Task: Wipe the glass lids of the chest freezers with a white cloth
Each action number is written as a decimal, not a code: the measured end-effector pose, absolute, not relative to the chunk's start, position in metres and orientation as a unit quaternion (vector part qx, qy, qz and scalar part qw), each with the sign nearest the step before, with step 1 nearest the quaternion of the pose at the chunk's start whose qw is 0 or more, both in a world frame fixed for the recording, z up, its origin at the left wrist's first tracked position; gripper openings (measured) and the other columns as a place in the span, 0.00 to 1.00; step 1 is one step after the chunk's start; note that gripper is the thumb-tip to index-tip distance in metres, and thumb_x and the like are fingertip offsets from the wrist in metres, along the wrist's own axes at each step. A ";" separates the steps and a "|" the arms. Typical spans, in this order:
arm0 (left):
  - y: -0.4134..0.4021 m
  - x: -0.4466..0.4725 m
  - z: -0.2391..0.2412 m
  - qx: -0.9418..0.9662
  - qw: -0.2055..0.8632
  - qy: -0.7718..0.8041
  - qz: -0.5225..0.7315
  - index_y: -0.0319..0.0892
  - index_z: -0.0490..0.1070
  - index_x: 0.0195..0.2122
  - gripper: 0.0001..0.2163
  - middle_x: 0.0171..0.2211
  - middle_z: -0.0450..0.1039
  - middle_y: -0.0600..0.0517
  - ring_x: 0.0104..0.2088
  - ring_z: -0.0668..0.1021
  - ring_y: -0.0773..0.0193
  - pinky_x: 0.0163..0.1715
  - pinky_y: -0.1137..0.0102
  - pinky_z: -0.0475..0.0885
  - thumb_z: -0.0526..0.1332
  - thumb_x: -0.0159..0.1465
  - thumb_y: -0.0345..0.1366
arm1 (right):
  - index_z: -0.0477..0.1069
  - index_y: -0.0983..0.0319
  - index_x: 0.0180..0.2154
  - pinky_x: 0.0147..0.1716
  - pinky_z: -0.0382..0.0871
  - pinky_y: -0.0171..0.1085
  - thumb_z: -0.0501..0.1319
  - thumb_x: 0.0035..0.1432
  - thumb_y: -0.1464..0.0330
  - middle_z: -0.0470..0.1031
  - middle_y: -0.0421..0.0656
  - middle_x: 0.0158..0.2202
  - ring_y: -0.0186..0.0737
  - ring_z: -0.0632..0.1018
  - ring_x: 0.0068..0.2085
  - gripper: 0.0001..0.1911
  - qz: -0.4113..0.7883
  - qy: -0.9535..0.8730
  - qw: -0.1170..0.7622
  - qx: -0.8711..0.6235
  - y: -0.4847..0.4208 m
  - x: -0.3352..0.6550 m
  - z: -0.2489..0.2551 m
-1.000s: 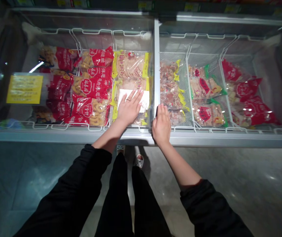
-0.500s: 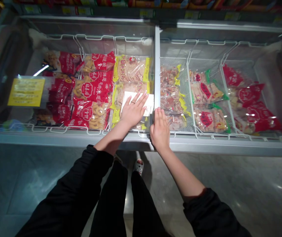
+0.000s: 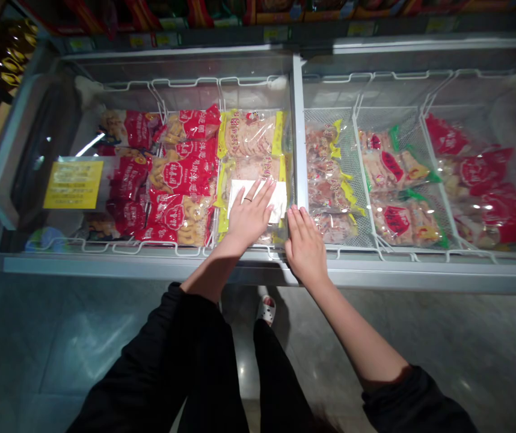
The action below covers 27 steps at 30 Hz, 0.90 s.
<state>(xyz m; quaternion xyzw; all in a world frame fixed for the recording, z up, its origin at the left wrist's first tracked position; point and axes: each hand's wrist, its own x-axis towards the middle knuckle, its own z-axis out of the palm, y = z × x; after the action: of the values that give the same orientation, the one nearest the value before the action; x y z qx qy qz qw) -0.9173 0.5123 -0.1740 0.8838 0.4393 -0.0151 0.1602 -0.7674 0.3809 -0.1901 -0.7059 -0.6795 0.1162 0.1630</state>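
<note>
My left hand (image 3: 253, 211) lies flat, fingers spread, on a folded white cloth or tissue (image 3: 278, 201) on the clear left lid of a chest freezer. A thin ring circles one of its fingers. My right hand (image 3: 307, 248) is laid flat with its fingers together, at the front end of the grey centre bar (image 3: 299, 132) between the two lids. Under the glass by my left hand are yellow-edged packs of pale round slices (image 3: 251, 133). Close to my right hand, below the right lid, are clear yellow-trimmed packs (image 3: 325, 189).
White wire baskets hold red bags (image 3: 186, 174) on the left, green-edged packs (image 3: 387, 168) and more red bags (image 3: 488, 168) on the right. A yellow notice (image 3: 74, 185) is at the left. The freezer's front rim (image 3: 397, 276) runs before me; shelves with goods stand behind.
The view has shifted, so the freezer and both hands appear farther right and lower. Against the centre bar, my left hand and the white cloth have slid slightly left; my right hand stays nearly in place.
</note>
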 end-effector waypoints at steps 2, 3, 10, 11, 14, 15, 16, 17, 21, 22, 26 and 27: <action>0.522 -0.930 -0.175 0.880 0.155 0.448 -0.009 0.47 0.50 0.80 0.29 0.80 0.51 0.55 0.80 0.54 0.56 0.79 0.51 0.49 0.45 0.78 0.39 | 0.51 0.64 0.78 0.77 0.56 0.54 0.50 0.69 0.76 0.61 0.51 0.77 0.48 0.58 0.79 0.38 0.116 -0.681 0.156 -0.706 0.380 -0.767 -0.190; 0.524 -0.939 -0.176 0.875 0.151 0.459 -0.008 0.47 0.50 0.80 0.29 0.80 0.51 0.55 0.80 0.54 0.56 0.79 0.51 0.49 0.45 0.78 0.39 | 0.51 0.64 0.78 0.77 0.56 0.55 0.50 0.69 0.75 0.61 0.51 0.77 0.48 0.57 0.79 0.38 0.116 -0.681 0.153 -0.707 0.380 -0.767 -0.191; 0.492 -0.973 -0.175 0.848 0.141 0.510 -0.014 0.46 0.48 0.80 0.30 0.80 0.50 0.52 0.80 0.54 0.53 0.78 0.47 0.52 0.45 0.78 0.39 | 0.53 0.64 0.77 0.76 0.58 0.54 0.51 0.70 0.74 0.63 0.50 0.76 0.49 0.60 0.78 0.37 0.106 -0.677 0.153 -0.713 0.383 -0.767 -0.191; 0.489 -0.970 -0.174 0.846 0.142 0.513 -0.018 0.46 0.48 0.80 0.30 0.80 0.50 0.52 0.80 0.54 0.53 0.78 0.46 0.52 0.45 0.78 0.39 | 0.54 0.64 0.77 0.76 0.58 0.54 0.51 0.70 0.74 0.63 0.51 0.76 0.49 0.61 0.78 0.37 0.103 -0.676 0.156 -0.712 0.383 -0.767 -0.191; 0.492 -0.956 -0.173 0.857 0.146 0.493 -0.030 0.43 0.49 0.80 0.29 0.80 0.49 0.53 0.80 0.54 0.55 0.78 0.48 0.51 0.44 0.78 0.39 | 0.53 0.64 0.77 0.76 0.58 0.56 0.51 0.69 0.74 0.64 0.51 0.76 0.50 0.61 0.78 0.37 0.094 -0.676 0.160 -0.713 0.383 -0.767 -0.194; 0.497 -0.954 -0.173 0.865 0.149 0.478 -0.031 0.43 0.49 0.80 0.29 0.80 0.49 0.53 0.80 0.53 0.56 0.79 0.49 0.51 0.43 0.78 0.39 | 0.53 0.64 0.77 0.76 0.58 0.57 0.51 0.69 0.74 0.64 0.51 0.76 0.50 0.61 0.78 0.37 0.094 -0.677 0.157 -0.713 0.382 -0.767 -0.194; 0.503 -0.954 -0.173 0.872 0.153 0.463 -0.031 0.43 0.49 0.80 0.29 0.80 0.48 0.54 0.80 0.53 0.56 0.79 0.50 0.50 0.43 0.78 0.40 | 0.52 0.64 0.78 0.76 0.58 0.57 0.51 0.69 0.74 0.63 0.51 0.76 0.51 0.60 0.78 0.38 0.095 -0.678 0.152 -0.712 0.381 -0.766 -0.195; 0.509 -0.955 -0.173 0.878 0.157 0.452 -0.029 0.44 0.49 0.80 0.29 0.80 0.49 0.54 0.80 0.53 0.56 0.79 0.50 0.50 0.43 0.78 0.40 | 0.52 0.63 0.78 0.76 0.57 0.58 0.51 0.69 0.74 0.63 0.51 0.76 0.51 0.60 0.78 0.38 0.096 -0.681 0.146 -0.711 0.381 -0.764 -0.195; 0.523 -0.979 -0.175 0.876 0.160 0.456 -0.006 0.48 0.47 0.80 0.30 0.79 0.52 0.54 0.80 0.55 0.55 0.79 0.48 0.50 0.45 0.78 0.39 | 0.52 0.62 0.78 0.76 0.57 0.58 0.51 0.69 0.74 0.62 0.49 0.77 0.50 0.60 0.78 0.38 0.100 -0.684 0.129 -0.711 0.381 -0.764 -0.195; 0.522 -0.986 -0.176 0.872 0.155 0.465 -0.001 0.49 0.46 0.81 0.30 0.79 0.52 0.54 0.80 0.55 0.55 0.78 0.48 0.50 0.46 0.78 0.39 | 0.52 0.62 0.78 0.76 0.57 0.58 0.51 0.69 0.74 0.62 0.49 0.77 0.49 0.60 0.78 0.38 0.102 -0.683 0.129 -0.712 0.383 -0.767 -0.194; 0.504 -0.995 -0.177 0.861 0.145 0.487 -0.002 0.47 0.43 0.81 0.31 0.80 0.51 0.52 0.80 0.54 0.53 0.78 0.47 0.51 0.45 0.78 0.39 | 0.53 0.62 0.78 0.77 0.56 0.56 0.50 0.71 0.73 0.61 0.48 0.77 0.47 0.58 0.79 0.36 0.118 -0.661 0.148 -0.726 0.395 -0.797 -0.193; 0.500 -0.993 -0.177 0.859 0.146 0.491 0.000 0.47 0.42 0.81 0.31 0.80 0.51 0.52 0.80 0.54 0.53 0.78 0.46 0.51 0.45 0.78 0.39 | 0.53 0.62 0.78 0.77 0.55 0.56 0.49 0.72 0.73 0.60 0.49 0.78 0.47 0.57 0.79 0.35 0.123 -0.648 0.155 -0.735 0.398 -0.808 -0.194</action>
<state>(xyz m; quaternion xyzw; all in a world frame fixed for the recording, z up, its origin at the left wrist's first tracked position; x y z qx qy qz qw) -0.9931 0.4998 -0.1773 0.8586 0.4913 0.0002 0.1464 -0.8076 0.3983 -0.1937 -0.7354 -0.6482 0.1225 0.1548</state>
